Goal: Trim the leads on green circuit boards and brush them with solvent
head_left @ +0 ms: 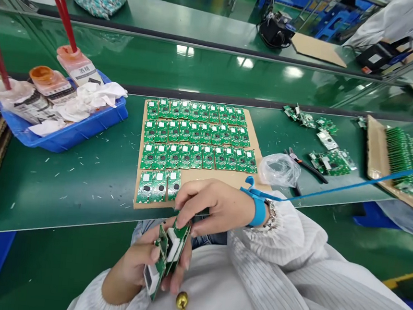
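My left hand (135,260) is closed around a few green circuit boards (161,262), held on edge near my lap with white parts showing between them. From above, my right hand (212,206) grips the upper edge of one of these boards between thumb and fingers; a blue wrist strap (258,209) is on that wrist. Just beyond my hands a cardboard sheet (211,178) lies on the green bench. Rows of green circuit boards (197,131) lie on it, each with a white square and a dark round spot. The front row holds only a few boards, at the left.
A blue bin (66,139) with bottles and crumpled tissues stands left. On the right lie a clear plastic bag (279,170), pliers (308,166), loose boards (332,162) and a cardboard tray (374,155) of boards. The strap's blue cord (356,183) crosses there. Small clippings litter the bench.
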Demonstrator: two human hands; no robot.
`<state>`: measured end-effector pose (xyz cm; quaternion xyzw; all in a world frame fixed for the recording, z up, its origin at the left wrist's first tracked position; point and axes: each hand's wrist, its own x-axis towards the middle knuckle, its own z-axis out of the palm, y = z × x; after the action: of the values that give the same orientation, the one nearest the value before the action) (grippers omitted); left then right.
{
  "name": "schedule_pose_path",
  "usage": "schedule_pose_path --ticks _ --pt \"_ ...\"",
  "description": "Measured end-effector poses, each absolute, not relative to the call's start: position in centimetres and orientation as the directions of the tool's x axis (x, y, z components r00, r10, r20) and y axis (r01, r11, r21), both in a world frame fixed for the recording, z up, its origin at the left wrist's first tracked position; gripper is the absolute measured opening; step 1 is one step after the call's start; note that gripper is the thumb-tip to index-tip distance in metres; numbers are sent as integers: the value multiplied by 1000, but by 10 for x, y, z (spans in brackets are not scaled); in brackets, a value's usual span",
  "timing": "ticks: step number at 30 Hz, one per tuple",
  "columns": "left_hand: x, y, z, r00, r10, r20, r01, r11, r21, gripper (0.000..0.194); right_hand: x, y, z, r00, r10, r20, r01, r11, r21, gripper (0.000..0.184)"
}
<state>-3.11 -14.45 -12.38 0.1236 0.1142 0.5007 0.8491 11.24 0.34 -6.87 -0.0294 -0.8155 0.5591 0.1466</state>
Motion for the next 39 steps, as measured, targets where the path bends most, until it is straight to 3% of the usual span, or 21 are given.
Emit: schedule_pose_path --ticks 5,9,15,20,25,33,39 --pt "-24 -142 -125 527 850 -25 -816 514 265 45 116 15 -63 -987 112 117 -70 358 -931 12" --pt "-23 -142 -127 570 821 -29 -796 560 231 48 117 18 -65 -984 81 160 -132 274 -953 8" --pt "-21 -140 -127 581 813 -37 -788 574 223 45 120 18 -66 -960 82 267 -247 203 -948 32" --pt "-19 -136 -121 549 833 -67 -803 548 236 36 123 16 -62 -965 116 234 -216 149 -965 42" --pt "-16 -134 -116 537 839 -84 -802 539 256 31 124 14 -61 -956 125 266 -256 88 -963 33" --pt "-18 -139 -121 538 829 -156 -791 560 248 28 130 6 -61 -966 167 196 -158 218 -963 23" --pt "-19 -137 -128 571 805 -162 -793 592 142 34 134 6 -71 -961 216 171 -118 240 -964 25"
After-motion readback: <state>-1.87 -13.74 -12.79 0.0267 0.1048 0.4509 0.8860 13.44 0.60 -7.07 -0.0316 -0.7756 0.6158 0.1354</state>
